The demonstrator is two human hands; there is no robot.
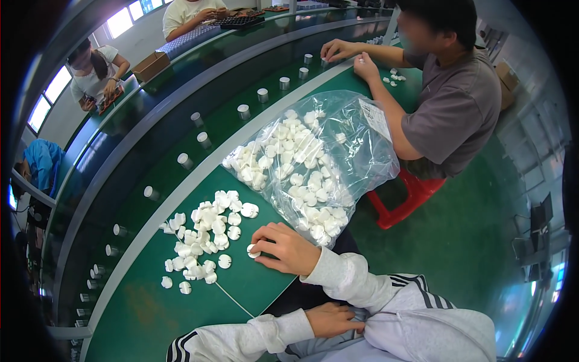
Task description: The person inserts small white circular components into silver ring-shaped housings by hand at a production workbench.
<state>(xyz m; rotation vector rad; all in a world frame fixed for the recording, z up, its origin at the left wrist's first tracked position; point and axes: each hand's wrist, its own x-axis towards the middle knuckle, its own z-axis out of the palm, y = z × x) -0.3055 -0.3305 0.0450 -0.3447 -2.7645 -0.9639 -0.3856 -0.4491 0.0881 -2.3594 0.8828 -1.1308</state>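
At the near edge of the green table [148, 323], my right hand [286, 248] pinches a small round white plastic piece [253, 251] between thumb and fingers, at the table surface. To its left lies a loose pile of white pieces [205, 232] of the same kind, some showing notched rims. My left hand [330, 320] rests on my lap against grey cloth, fingers loosely stretched out and holding nothing that I can see. A large clear plastic bag [362, 154] full of similar white pieces lies beyond my right hand.
A conveyor [232, 130] curves past the table, carrying spaced silver cylinders [243, 112] with white tops. A metal rail [199, 181] divides it from the table. At right, a co-worker [452, 102] handles a cylinder near a red stool [401, 202]. Other people work across the line.
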